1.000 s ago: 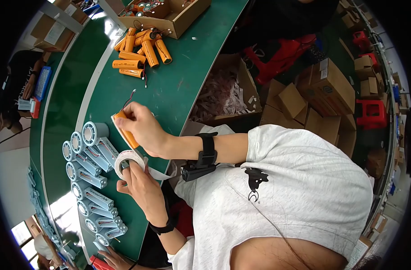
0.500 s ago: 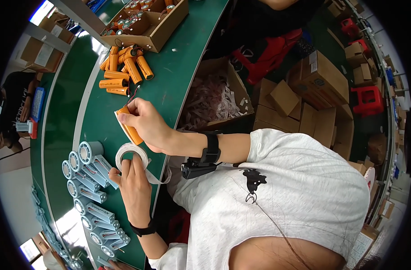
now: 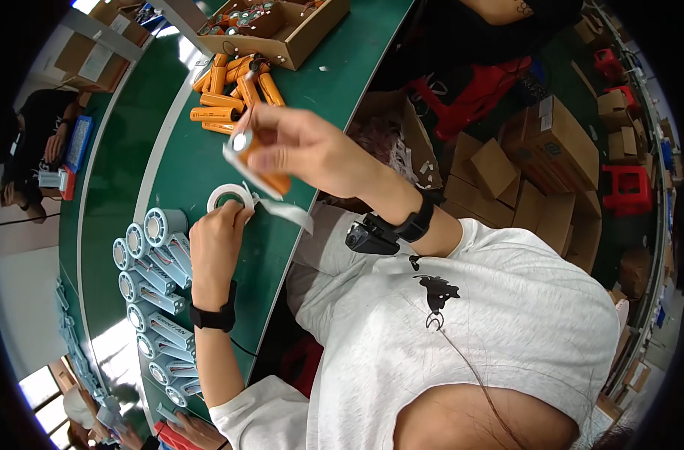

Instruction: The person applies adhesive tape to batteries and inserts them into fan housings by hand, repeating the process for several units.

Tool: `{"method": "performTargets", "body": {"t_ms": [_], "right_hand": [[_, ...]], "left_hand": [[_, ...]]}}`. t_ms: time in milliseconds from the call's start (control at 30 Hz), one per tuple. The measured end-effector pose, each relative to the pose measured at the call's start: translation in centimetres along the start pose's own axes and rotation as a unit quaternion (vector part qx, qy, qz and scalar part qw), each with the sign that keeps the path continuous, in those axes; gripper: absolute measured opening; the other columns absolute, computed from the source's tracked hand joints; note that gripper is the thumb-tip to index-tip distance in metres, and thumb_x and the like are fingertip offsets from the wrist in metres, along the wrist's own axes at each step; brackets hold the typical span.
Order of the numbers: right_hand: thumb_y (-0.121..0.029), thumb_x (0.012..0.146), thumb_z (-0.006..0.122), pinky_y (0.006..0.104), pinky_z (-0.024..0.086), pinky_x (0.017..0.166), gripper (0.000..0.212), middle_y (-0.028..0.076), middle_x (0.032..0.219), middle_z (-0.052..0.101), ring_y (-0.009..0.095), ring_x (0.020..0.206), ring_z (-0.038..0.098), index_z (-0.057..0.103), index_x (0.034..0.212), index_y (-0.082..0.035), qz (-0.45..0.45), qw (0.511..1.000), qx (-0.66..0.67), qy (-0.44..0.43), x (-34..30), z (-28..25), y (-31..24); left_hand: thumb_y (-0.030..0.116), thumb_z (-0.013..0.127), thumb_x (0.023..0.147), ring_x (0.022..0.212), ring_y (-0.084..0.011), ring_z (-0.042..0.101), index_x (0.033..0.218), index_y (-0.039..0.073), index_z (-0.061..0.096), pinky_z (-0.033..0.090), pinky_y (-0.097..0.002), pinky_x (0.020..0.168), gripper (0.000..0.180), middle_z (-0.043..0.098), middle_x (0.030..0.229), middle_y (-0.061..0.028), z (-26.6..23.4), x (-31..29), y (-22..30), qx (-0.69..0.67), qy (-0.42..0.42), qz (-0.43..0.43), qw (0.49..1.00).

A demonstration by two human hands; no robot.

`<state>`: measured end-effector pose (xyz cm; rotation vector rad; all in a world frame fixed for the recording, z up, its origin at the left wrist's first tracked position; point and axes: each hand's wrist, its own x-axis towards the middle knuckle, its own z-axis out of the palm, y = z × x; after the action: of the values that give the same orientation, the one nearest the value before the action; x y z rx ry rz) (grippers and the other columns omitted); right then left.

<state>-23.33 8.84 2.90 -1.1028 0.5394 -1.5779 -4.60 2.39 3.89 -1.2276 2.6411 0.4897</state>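
My right hand (image 3: 304,150) is closed around an orange cylindrical battery (image 3: 276,182), slightly blurred, held above the green table. A pale strip runs along the battery's lower left side, and a thin wire rises near my fingertips. Below it, my left hand (image 3: 216,240) pinches the near edge of a white tape roll (image 3: 215,196) at the tabletop. A loose tail of white tape (image 3: 291,214) reaches from the roll out past the table edge.
Several orange batteries (image 3: 216,114) lie piled beyond my right hand, before a cardboard box (image 3: 312,37) of wired parts. Light blue handheld fans (image 3: 162,225) line the left. A carton of paper strips (image 3: 379,146) stands beside the table. Another person (image 3: 42,150) sits at far left.
My right hand has lifted the battery and tilted it, moving up and right. My left hand has shifted up and its fingers have left the roll's hole to pinch its edge.
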Motion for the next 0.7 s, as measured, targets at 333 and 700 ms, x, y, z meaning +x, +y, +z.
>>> {"method": "performTargets", "body": {"t_ms": [333,700], "right_hand": [[-0.008,0.08,0.054,0.0333,0.044,0.07,0.017,0.016,0.111,0.038,0.026,0.077,0.056,0.054,0.089,0.006,0.083,0.822,-0.427,-0.368,-1.2,6.7,7.5],[-0.009,0.079,0.049,0.0302,0.044,0.058,0.015,0.01,0.087,0.047,0.019,0.069,0.053,0.054,0.08,0.005,0.016,0.674,-0.648,-0.353,-5.8,1.7,0.4]], "left_hand": [[-0.011,0.061,0.058,0.124,-0.0301,0.035,0.103,0.008,0.054,0.027,-0.0427,0.102,0.05,0.048,0.124,-0.0086,-4.0,-0.2,-6.3,0.224,0.185,0.092,0.952],[-0.007,0.065,0.06,0.123,-0.0345,0.035,0.104,0.005,0.052,0.028,-0.043,0.102,0.049,0.046,0.125,-0.0083,-1.5,-2.4,-4.0,-0.029,0.071,0.195,0.978]]}}
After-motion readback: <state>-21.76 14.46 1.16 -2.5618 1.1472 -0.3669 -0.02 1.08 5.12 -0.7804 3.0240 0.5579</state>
